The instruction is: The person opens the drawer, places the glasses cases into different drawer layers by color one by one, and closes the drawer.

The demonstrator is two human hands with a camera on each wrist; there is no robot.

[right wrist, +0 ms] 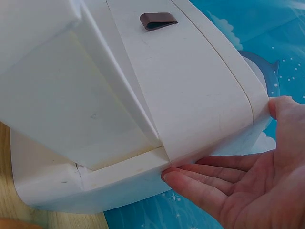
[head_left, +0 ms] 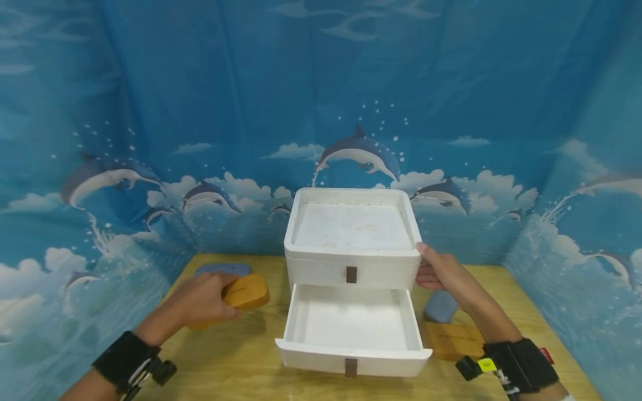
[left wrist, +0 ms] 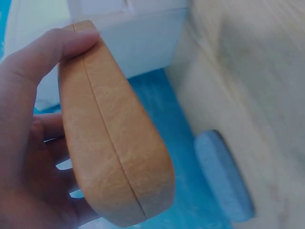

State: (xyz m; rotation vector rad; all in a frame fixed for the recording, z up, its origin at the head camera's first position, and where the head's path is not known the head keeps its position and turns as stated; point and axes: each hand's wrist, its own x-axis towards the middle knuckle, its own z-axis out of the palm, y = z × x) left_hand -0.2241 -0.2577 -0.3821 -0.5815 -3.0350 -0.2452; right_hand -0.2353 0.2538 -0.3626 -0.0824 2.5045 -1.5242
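My left hand [head_left: 213, 295] grips an orange glasses case [head_left: 247, 292] with a seam along its side, left of the white drawer unit [head_left: 316, 272]. In the left wrist view, the thumb lies over one end of the case and the fingers are behind it. The unit's lower drawer [head_left: 356, 323] is pulled out, with nothing seen inside; the upper drawer is closed. My right hand [head_left: 443, 273] rests on the unit's right side, thumb at the top rim and fairly straight fingers against the side wall, as the right wrist view shows.
A blue case [head_left: 223, 269] lies behind my left hand. Something orange [head_left: 200, 325] shows below that hand. On the right are a grey-blue case [head_left: 441, 307] and an orange-brown block-like case [head_left: 451, 341]. A dolphin-print curtain [head_left: 321, 83] surrounds the wooden table [head_left: 236, 362].
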